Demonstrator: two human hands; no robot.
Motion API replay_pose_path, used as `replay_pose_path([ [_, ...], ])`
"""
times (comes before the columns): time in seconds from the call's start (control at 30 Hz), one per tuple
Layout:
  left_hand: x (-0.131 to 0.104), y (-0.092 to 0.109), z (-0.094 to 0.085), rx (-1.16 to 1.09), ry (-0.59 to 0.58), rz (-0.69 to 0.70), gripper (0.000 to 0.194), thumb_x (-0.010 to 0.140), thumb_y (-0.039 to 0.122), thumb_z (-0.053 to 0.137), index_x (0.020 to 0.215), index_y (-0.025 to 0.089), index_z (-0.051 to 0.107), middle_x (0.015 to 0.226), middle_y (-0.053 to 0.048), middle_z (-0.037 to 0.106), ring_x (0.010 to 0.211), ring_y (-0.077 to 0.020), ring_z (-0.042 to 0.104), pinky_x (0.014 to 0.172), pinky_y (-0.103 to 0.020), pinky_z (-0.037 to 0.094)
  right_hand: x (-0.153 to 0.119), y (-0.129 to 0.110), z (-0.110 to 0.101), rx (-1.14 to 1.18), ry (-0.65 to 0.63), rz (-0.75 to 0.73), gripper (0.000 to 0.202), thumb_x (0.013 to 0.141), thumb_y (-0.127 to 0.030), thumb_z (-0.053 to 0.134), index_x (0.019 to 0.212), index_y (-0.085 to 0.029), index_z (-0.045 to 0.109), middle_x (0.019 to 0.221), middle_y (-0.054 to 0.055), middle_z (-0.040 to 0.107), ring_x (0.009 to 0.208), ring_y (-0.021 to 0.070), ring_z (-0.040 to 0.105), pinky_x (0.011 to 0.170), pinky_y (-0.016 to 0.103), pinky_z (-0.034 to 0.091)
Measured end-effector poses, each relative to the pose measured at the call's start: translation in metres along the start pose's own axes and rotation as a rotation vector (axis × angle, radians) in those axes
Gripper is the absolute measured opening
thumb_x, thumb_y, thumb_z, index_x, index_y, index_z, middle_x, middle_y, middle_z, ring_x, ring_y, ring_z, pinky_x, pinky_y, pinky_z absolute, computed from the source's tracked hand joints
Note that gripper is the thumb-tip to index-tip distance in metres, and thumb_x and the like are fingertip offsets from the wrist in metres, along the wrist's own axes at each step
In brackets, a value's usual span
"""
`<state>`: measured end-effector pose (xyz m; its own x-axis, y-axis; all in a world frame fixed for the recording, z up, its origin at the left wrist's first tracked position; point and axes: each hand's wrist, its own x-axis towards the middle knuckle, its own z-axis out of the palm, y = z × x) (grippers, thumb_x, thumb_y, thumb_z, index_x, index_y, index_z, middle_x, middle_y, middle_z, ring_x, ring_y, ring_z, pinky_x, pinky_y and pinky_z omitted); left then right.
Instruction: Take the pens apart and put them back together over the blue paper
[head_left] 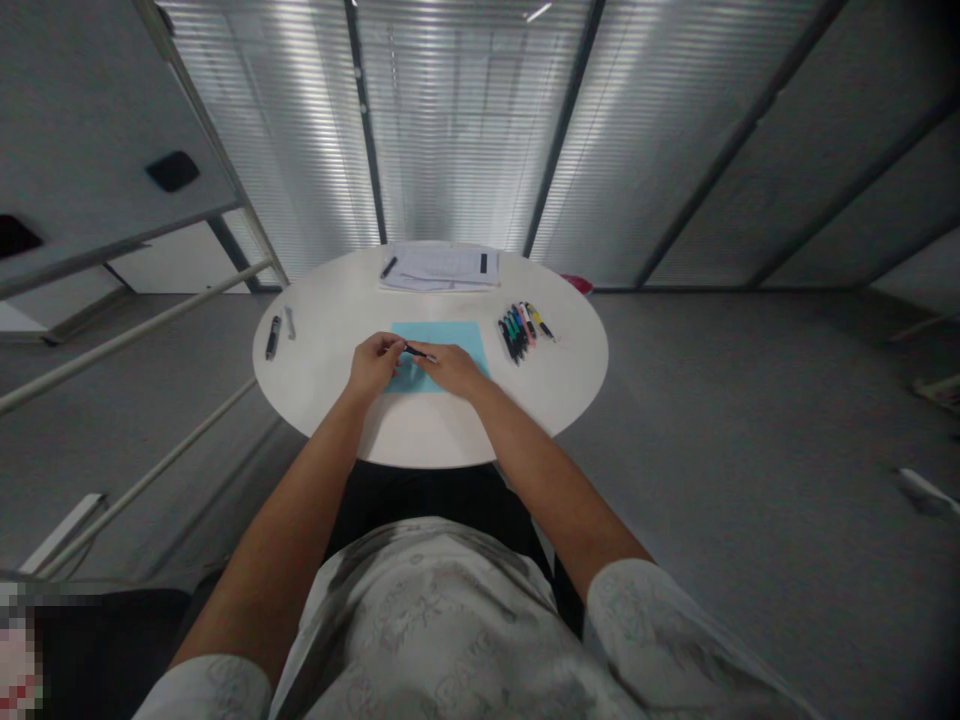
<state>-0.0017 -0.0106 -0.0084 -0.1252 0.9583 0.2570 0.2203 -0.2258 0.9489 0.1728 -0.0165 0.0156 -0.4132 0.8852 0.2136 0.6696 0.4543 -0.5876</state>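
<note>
You held a thin black pen [417, 351] between your two hands. It lay almost flat, a bit tilted, with its tip pointing right. It was just above a light blue sheet of paper [450, 338] lying flat on the round white tabletop [330, 320].

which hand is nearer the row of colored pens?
Right. The right hand rests on the blue sheet, just left of the colored pens. The left hand sits farther left, across the thin dark pen both hands hold.
</note>
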Motion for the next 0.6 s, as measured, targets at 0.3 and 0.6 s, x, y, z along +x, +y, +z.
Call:
replay_pose_path([
  [0.3, -0.0016, 0.0023, -0.001, 0.029, -0.038, 0.02, 0.017, 0.075, 0.034, 0.063, 0.075, 0.017, 0.064, 0.058, 0.0, 0.057, 0.049, -0.0106, 0.049, 0.048, -0.022, 0.039, -0.0001, 0.0007, -0.0008, -0.028, 0.004, -0.045, 0.035, 0.097, -0.044, 0.048, 0.125, -0.033, 0.065, 0.124, 0.002, 0.068, 0.112, 0.0195, 0.063, 0.095, 0.032, 0.046],
  [0.6, -0.0038, 0.0078, -0.0005, -0.013, -0.073, 0.011, 0.022, 0.073, 0.038, 0.066, 0.076, 0.016, 0.064, 0.06, -0.001, 0.059, 0.05, -0.0102, 0.048, 0.049, -0.023, 0.037, 0.0004, 0.001, 0.0008, -0.048, 0.065, 0.044, 0.039, 0.093, -0.053, 0.049, 0.12, -0.025, 0.056, 0.087, 0.0, 0.068, 0.075, 0.0145, 0.06, 0.068, 0.024, 0.038],
])
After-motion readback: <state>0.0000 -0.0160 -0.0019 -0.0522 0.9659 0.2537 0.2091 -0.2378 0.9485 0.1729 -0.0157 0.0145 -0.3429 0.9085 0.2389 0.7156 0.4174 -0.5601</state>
